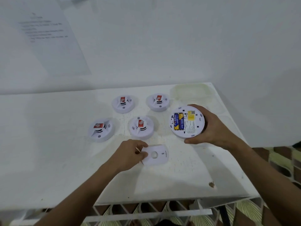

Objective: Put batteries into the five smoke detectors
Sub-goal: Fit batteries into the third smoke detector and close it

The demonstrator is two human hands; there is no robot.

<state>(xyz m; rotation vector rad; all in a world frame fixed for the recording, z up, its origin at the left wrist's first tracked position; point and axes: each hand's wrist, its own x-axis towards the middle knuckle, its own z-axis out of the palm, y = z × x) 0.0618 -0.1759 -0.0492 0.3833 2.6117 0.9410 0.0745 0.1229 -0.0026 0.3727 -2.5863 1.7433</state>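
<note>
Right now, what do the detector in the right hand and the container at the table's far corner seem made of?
Detector: apparently white moulded plastic, matt, with clips and slots.
Container: probably translucent, yellowish plastic; the table shows faintly through.

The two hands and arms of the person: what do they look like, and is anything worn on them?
The left hand and right hand are bare, without gloves. I see no ring, watch or bracelet. Both forearms are uncovered as far as the picture's lower edge, so no sleeves show.

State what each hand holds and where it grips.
Right hand holds an upturned smoke detector by its rim. Left hand pinches the white cover plate at its left edge, on the table.
</note>
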